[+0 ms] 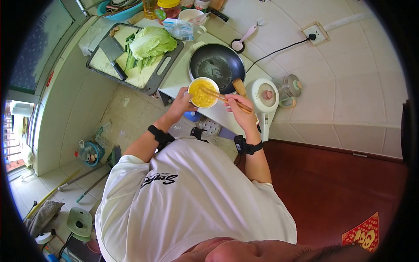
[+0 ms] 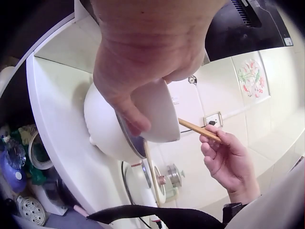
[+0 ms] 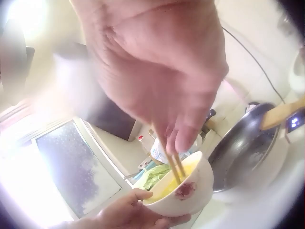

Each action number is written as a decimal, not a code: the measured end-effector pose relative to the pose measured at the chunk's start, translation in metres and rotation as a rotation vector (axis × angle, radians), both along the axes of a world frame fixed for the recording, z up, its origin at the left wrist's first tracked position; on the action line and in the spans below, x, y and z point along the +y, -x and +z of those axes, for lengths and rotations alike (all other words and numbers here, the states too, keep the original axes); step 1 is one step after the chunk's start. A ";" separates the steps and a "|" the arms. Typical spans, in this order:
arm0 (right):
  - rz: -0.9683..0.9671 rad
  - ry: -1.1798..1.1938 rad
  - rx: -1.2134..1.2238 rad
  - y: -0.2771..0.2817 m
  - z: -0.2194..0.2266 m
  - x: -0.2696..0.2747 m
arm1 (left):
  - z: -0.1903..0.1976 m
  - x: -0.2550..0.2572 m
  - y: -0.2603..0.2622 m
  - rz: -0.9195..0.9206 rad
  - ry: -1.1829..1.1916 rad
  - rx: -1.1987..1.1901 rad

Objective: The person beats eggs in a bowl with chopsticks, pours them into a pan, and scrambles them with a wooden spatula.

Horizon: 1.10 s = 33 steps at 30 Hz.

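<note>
My left hand (image 1: 181,107) holds a white bowl (image 3: 202,188) by its side, thumb against the outer wall. Yellow beaten egg (image 1: 200,97) fills part of the bowl, which tilts somewhat in the right wrist view. In my right hand (image 1: 241,112) is a pair of wooden chopsticks (image 1: 217,94), gripped near the upper ends, tips down in the egg. Just beyond the bowl sits a dark frying pan (image 1: 233,61) with a shallow shiny liquid in its bottom. A wooden spatula (image 1: 239,87) leans over the pan's near right rim.
A white lidded electric pot (image 1: 262,104) stands right of the pan. To the left, a board (image 1: 102,65) bears cut cabbage (image 1: 152,43) and a cleaver (image 1: 112,50). Behind are jars and a white cup (image 1: 185,15). A black cord (image 1: 270,55) runs to the wall socket.
</note>
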State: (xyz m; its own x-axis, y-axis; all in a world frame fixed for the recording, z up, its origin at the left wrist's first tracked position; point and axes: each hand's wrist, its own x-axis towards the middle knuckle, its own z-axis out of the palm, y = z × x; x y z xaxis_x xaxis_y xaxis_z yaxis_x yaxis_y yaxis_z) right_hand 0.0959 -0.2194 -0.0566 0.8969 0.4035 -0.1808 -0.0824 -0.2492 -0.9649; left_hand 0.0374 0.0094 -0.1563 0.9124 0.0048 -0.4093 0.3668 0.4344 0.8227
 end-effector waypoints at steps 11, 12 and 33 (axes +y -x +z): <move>0.068 -0.003 0.035 0.002 0.011 0.001 | 0.002 0.000 -0.003 0.051 0.080 -0.011; 0.069 -0.001 0.034 0.002 0.010 0.000 | 0.002 0.000 -0.003 0.060 0.092 -0.005; 0.020 0.118 -0.051 -0.006 0.015 0.000 | -0.005 0.001 -0.004 0.068 0.090 -0.029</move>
